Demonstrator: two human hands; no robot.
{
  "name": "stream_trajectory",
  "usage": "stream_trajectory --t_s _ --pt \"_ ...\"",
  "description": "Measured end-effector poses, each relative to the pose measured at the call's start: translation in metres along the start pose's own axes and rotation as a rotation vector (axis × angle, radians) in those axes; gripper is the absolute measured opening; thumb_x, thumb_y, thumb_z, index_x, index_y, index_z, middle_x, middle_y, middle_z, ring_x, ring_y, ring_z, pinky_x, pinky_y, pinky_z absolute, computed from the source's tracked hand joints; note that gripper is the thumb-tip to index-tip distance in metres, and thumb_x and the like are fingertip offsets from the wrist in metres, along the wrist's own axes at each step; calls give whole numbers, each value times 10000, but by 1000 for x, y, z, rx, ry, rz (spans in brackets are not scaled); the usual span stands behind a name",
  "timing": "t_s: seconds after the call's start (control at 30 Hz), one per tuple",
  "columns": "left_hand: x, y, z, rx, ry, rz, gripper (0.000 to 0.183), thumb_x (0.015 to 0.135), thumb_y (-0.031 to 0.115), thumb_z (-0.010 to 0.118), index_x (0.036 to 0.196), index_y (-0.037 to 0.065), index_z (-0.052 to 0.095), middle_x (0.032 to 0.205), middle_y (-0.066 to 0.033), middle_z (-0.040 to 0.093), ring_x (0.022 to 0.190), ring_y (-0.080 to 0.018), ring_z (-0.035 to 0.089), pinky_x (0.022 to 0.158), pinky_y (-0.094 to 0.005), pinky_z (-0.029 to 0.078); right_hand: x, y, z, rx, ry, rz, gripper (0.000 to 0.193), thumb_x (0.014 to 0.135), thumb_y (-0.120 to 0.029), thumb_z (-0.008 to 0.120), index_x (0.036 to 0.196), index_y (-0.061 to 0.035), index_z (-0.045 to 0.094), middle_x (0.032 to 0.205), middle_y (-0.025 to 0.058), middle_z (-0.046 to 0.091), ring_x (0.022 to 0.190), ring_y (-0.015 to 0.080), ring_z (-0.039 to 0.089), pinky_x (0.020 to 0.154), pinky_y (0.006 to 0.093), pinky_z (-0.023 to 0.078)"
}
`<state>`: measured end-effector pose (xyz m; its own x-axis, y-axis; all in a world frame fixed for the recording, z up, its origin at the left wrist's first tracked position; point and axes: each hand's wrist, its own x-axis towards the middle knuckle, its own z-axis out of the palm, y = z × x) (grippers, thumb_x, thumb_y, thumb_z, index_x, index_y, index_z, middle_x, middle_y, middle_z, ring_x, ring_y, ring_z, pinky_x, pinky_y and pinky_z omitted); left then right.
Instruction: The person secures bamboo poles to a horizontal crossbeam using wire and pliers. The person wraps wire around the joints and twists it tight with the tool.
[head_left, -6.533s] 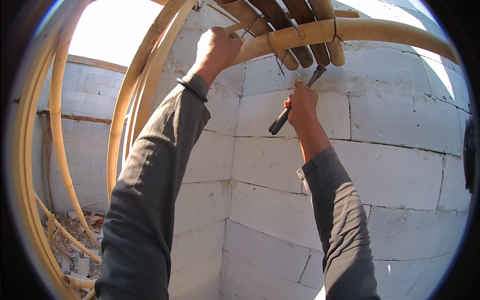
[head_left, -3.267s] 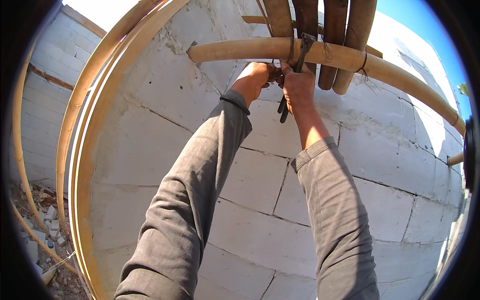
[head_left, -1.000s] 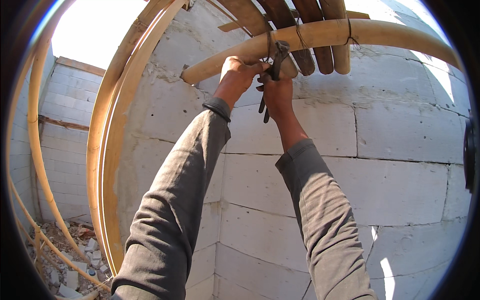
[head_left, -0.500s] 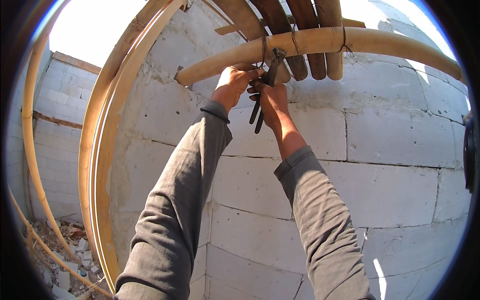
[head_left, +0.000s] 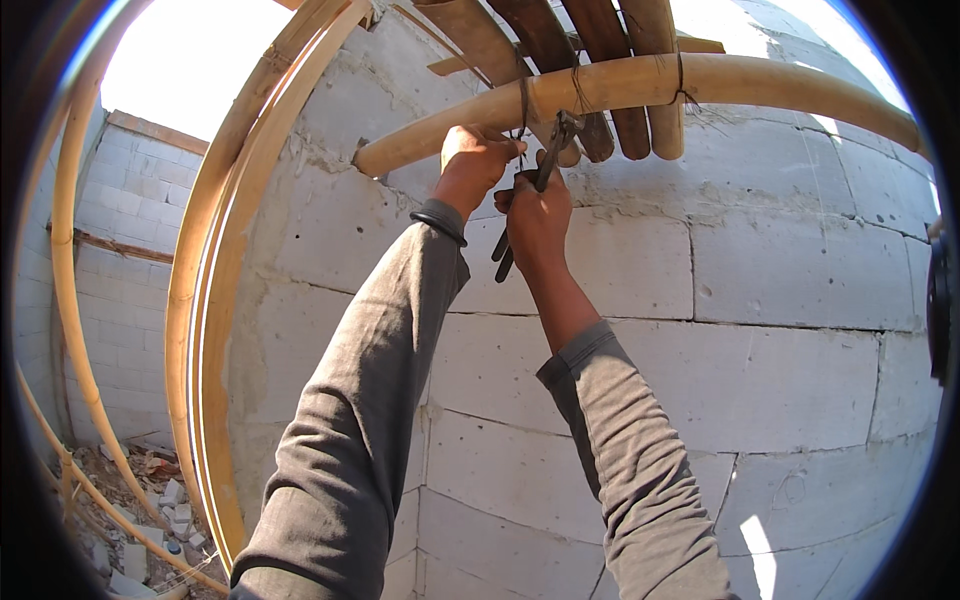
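Observation:
A thick bamboo pole (head_left: 740, 80) runs across the top of the view under several split bamboo lengths (head_left: 630, 125). Dark tie wire (head_left: 523, 100) loops around the pole and hangs below it. My left hand (head_left: 470, 165) pinches at the lower ends of this wire, just beneath the pole. Close on its right, my right hand (head_left: 540, 222) is wrapped around dark metal pincers (head_left: 562, 135). Their jaws point up toward the pole, apart from the wire, and their handles stick out below the fist. My right fingertips sit near the wire ends; whether they touch them is hidden.
A wall of pale blocks (head_left: 780, 270) stands directly behind my hands. To the left, a tall wooden frame (head_left: 205, 300) and thin bamboo poles (head_left: 68, 260) rise upright. Broken block rubble (head_left: 135, 560) lies on the ground at lower left. Another wire tie (head_left: 682, 85) binds the pole further right.
My right hand has dropped slightly and turned, bringing the pincers' jaws lower and to the right, off the wire. My left hand stays at the wire below the pole.

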<state>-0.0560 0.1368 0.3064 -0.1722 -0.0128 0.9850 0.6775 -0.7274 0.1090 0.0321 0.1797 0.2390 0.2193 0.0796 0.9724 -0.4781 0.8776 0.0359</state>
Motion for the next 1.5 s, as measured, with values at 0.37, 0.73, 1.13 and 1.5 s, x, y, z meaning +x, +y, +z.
stream_trajectory --t_s 0.37,0.73,1.13,1.5 --pt "-3 21 16 1357 270 918 98 731 87 644 826 98 622 767 -75 637 788 -217 621 742 -350 447 -89 -36 -66 14 -84 526 440 976 -83 409 1387 44 318 776 88 525 463 154 541 443 302 488" --pt "-16 11 9 1056 251 841 124 809 116 609 921 62 614 855 -101 636 871 -279 605 792 -394 447 -149 -50 -138 553 -219 929 489 975 -339 502 1223 82 481 886 145 576 703 253 639 645 394 562" --pt "-3 3 -15 -502 -284 -453 280 883 306 688 1065 97 656 1023 -30 675 956 -224 625 810 -359 487 -372 12 -247 535 -59 1562 501 830 46 462 1321 -26 386 877 143 528 651 241 542 638 456 526" --pt "-23 31 11 340 98 27 191 812 224 729 894 67 658 820 -67 661 758 -232 625 698 -374 493 -419 -70 -234 228 -219 1813 338 981 -162 433 1206 76 517 917 149 646 819 271 661 758 376 554"
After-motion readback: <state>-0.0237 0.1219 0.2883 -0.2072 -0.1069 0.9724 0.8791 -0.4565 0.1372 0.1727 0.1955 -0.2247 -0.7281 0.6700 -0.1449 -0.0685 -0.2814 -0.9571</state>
